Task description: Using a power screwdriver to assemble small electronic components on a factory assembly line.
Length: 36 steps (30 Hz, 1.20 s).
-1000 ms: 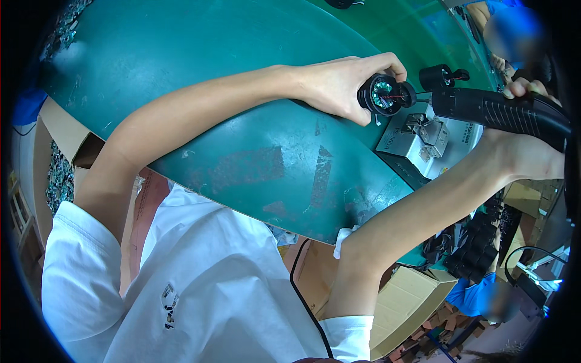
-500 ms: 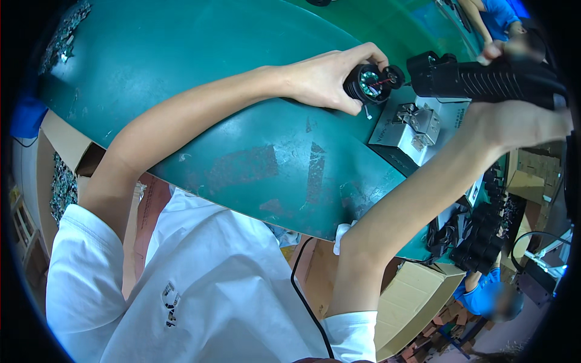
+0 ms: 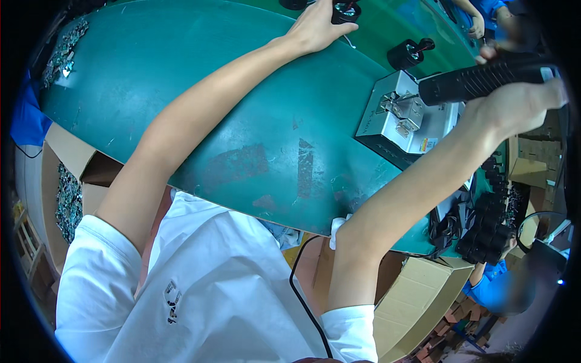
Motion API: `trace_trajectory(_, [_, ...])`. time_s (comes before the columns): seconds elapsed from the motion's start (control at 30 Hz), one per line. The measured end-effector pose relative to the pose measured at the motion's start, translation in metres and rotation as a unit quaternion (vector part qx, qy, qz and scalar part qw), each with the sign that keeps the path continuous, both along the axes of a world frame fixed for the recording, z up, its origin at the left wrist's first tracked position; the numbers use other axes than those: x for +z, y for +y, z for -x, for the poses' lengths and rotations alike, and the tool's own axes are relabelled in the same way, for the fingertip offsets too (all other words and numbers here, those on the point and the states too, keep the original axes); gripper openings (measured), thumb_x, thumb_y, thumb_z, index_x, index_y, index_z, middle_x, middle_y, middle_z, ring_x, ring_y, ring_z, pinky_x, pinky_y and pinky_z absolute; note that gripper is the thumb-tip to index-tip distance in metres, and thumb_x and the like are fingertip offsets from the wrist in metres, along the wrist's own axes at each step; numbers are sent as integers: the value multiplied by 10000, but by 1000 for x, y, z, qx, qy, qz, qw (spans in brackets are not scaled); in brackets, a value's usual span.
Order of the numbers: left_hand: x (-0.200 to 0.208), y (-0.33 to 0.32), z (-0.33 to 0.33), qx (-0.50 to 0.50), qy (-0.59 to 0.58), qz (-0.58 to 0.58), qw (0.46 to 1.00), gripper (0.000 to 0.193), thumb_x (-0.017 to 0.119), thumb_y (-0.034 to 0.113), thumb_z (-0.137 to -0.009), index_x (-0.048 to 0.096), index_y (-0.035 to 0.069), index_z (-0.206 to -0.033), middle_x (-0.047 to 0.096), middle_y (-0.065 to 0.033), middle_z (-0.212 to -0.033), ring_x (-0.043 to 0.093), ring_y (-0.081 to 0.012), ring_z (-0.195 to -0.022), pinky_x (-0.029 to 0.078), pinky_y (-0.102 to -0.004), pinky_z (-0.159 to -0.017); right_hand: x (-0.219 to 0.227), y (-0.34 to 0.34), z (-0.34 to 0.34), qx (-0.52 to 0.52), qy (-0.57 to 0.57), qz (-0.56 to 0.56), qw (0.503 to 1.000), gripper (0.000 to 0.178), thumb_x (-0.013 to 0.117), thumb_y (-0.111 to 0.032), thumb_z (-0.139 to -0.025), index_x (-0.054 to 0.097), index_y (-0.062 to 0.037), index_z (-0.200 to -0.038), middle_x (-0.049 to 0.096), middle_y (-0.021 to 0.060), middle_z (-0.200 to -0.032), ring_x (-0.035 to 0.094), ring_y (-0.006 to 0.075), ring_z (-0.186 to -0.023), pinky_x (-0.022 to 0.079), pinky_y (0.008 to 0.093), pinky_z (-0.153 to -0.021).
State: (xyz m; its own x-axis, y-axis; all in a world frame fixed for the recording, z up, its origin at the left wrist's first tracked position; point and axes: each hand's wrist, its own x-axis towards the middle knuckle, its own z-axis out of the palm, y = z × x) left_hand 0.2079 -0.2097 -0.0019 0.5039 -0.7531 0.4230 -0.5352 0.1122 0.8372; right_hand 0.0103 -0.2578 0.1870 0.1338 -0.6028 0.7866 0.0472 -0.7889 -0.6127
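Note:
At the far edge of the table my left hand (image 3: 316, 27) is closed round a black cylindrical housing (image 3: 347, 13), thumb at its near side. A short wire with a white plug (image 3: 350, 42) hangs from the housing; part of it is cut off by the picture's top. My right hand (image 3: 514, 112) grips a thick black power screwdriver (image 3: 484, 83), held level and pointing left. Its front end is over a silver and black box (image 3: 387, 130) with a metal bracket (image 3: 408, 113) on top. Beyond the box stands another black cylindrical housing (image 3: 404, 55), its small cap tipped aside.
The green table (image 3: 242, 121) stretches before me, with a pile of small shiny parts (image 3: 65, 54) far left. Black cables (image 3: 448, 224) and stacked black parts (image 3: 487, 233) lie at the right. Cardboard boxes (image 3: 417, 284) flank me. Co-workers in blue (image 3: 496, 290) are at the right.
My left hand has carried the black housing away from me, to the table's far edge. The screwdriver in my right hand has come left and slightly down, over the box.

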Motion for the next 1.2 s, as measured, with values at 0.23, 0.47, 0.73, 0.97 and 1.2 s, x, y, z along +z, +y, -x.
trace_trajectory(0.23, [7, 17, 18, 114, -194, 208, 952, 683, 787, 80, -834, 424, 26, -1410, 409, -233, -1542, 443, -387, -1410, 375, -414, -1161, -3, 38, -29, -18, -130, -41, 991, 639, 465, -698, -984, 628, -81, -955, 589, 20, -628, 560, 83, -462, 442, 192, -409])
trace_trajectory(0.47, [14, 5, 48, -61, -188, 188, 962, 524, 746, 51, -872, 486, 41, -1327, 477, -199, -1507, 497, -378, -1371, 447, -400, -1095, 10, 52, -14, 203, -129, -45, 970, 648, 456, -718, -975, 604, -103, -836, 611, 27, -636, 555, 70, -459, 432, 196, -418])
trace_trajectory(0.73, [5, -28, 54, -99, -194, 93, 971, 768, 804, 278, -864, 382, 79, -1474, 515, -198, -1425, 545, -329, -1322, 447, -400, -1113, 7, 49, -18, 27, -191, -94, 977, 639, 504, -641, -1002, 670, -31, -909, 577, 2, -622, 493, 61, -473, 371, 203, -452])
trace_trajectory(0.97, [-5, -58, 39, -163, -151, 78, 972, 863, 849, 283, -739, 395, 100, -1451, 497, -210, -1429, 529, -375, -1312, 453, -420, -1102, 2, -3, -11, 254, -119, -108, 954, 747, 292, -668, -1019, 588, 8, -1134, 628, 96, -704, 576, 177, -527, 483, 269, -486])
trace_trajectory(1.2, [-7, -76, 39, -143, -172, -13, 974, 548, 776, 344, -852, 496, 83, -1243, 611, -170, -1203, 603, -368, -1135, 486, -439, -975, 36, 38, -3, 146, -156, -128, 969, 701, 231, -726, -1001, 515, -86, -1027, 611, 155, -741, 565, 152, -426, 458, 195, -318])
